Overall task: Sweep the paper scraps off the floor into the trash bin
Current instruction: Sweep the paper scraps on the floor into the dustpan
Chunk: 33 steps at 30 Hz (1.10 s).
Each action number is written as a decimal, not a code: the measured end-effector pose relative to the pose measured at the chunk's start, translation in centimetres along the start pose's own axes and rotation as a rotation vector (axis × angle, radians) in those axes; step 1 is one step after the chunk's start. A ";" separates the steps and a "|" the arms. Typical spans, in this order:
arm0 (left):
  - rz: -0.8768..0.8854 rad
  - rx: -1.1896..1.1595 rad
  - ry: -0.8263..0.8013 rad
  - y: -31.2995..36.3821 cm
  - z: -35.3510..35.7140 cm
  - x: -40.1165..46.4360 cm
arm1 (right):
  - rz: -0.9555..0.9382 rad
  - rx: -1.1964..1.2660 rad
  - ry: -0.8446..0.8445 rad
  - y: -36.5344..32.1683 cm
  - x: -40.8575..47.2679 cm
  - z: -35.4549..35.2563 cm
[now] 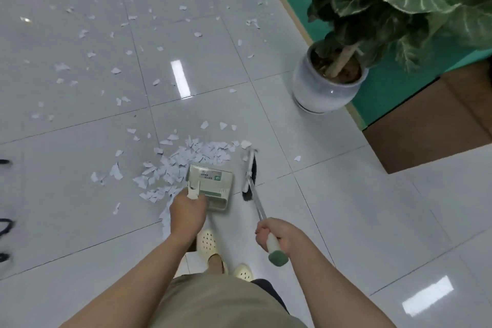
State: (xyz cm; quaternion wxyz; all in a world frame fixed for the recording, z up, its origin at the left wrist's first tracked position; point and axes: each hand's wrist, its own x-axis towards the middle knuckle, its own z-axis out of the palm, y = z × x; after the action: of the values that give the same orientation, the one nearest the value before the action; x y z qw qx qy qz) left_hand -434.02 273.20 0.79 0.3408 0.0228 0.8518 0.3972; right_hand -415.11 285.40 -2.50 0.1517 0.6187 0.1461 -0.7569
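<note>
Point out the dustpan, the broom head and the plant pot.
dustpan point(213, 181): head view, on its flat top panel with the label.
broom head point(249, 176): head view, on the pale back above the dark bristles.
plant pot point(319, 88): head view, on its glossy white side wall.

I'm standing indoors, looks like an office or lobby corridor: glossy pale floor tiles point(346, 208) mirroring ceiling strip lights, a teal wall point(386, 88) with a thin tan skirting, a big leafy potted plant point(327, 82) in a white ceramic pot against it.
</note>
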 end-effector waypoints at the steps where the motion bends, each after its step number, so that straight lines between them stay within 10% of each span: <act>1: -0.012 -0.025 0.001 0.2 -0.5 0.7 | -0.023 -0.012 -0.013 -1.5 -0.1 0.7; 17: 0.060 -0.070 -0.057 5.2 2.4 4.1 | -0.191 0.390 0.153 -6.8 -6.4 -2.7; 23: 0.071 -0.109 -0.048 6.8 4.9 3.8 | -0.232 0.048 0.400 -10.1 -6.8 -7.1; 33: -0.141 -0.321 0.071 13.9 8.0 3.4 | -0.049 -0.145 0.167 -22.2 -4.4 -6.5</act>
State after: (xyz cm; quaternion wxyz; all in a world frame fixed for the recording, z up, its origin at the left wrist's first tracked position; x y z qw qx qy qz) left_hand -435.07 289.11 4.88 0.3368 -0.1056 0.7884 0.5038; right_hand -417.55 308.50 1.28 0.1651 0.6631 0.2277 -0.6937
